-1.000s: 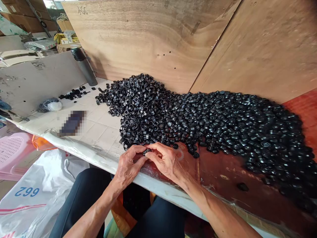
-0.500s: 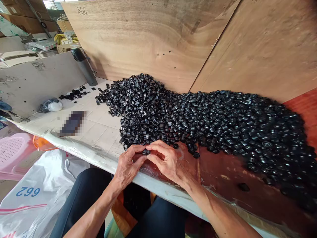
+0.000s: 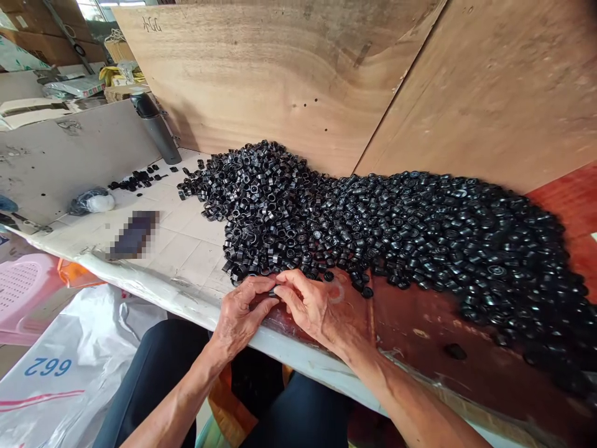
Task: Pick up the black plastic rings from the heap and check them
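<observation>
My left hand (image 3: 239,312) and my right hand (image 3: 310,308) meet at the table's front edge, fingertips together. A small black plastic part (image 3: 272,292) is pinched between them, mostly covered by the fingers, so its exact shape is hidden. Just beyond the hands rises a heap of black plastic rings (image 3: 261,193), open through the middle. It merges on the right into a wide heap of black round caps (image 3: 438,230), some showing a spoked disc face. One loose dark piece (image 3: 454,351) lies apart on the reddish-brown surface (image 3: 410,317).
A dark flask (image 3: 157,132) stands at the back left by the plywood board (image 3: 280,68). Nearer are scattered black bits (image 3: 137,180), a plastic-wrapped bundle (image 3: 99,201) and a blurred-out dark object (image 3: 134,234). A pink stool (image 3: 25,292) and white sack (image 3: 69,367) are below left.
The fingertips have closed further over the small black part, and less of it shows. My right fingers have shifted slightly over it. The whole view has drifted a little.
</observation>
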The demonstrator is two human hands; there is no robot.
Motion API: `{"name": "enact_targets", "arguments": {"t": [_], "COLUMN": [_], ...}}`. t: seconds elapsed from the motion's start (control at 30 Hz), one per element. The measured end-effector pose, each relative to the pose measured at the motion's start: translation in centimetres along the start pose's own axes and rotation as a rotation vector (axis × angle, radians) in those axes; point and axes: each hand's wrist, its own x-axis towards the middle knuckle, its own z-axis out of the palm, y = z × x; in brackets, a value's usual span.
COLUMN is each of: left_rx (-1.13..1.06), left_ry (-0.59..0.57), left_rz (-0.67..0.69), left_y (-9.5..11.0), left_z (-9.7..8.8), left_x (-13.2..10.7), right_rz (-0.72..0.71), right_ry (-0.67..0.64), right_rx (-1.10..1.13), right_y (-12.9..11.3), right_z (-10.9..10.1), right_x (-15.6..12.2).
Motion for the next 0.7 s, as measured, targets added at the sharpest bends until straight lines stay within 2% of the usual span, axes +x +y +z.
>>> {"name": "enact_targets", "arguments": {"t": [0.17,0.3,0.4,0.47,0.53,0.6,0.7], "left_rx": [-0.004,-0.012,-0.019,-0.029,-0.042,-0.052,-0.039], "left_ry": [0.012,-0.049,-0.075,-0.054,-0.015,0.024,0.031], "left_rz": [-0.057,-0.055,-0.069,-0.087,-0.106,-0.118,-0.105], "left_y": [0.0,0.0,0.2,0.2,0.3,0.2,0.0], "left_z": [0.0,-0.2,-0.3,-0.3,-0.2,-0.2,-0.1], "left_x": [-0.1,-0.1,-0.1,-0.1,-0.1,-0.1,-0.1], "right_rz": [-0.067,-0.07,-0.055,-0.022,-0.047,-0.093,-0.062], "right_ry": [-0.079,-0.088,-0.062,-0.013,0.006,0.004,0.011], "right_rx": [-0.023,-0.186,-0.178,-0.104,-0.062,-0.086,-0.194], "right_y": [0.2,0.7,0.5,-0.1,-0.9,-1.4,-1.4], "right_z": [-0.4,-0.4,-0.1,-0.2,-0.5,-0.9,-0.9], "right_x": [0.0,0.0,0.2,0.2,0.2,0.2,0.1]}}
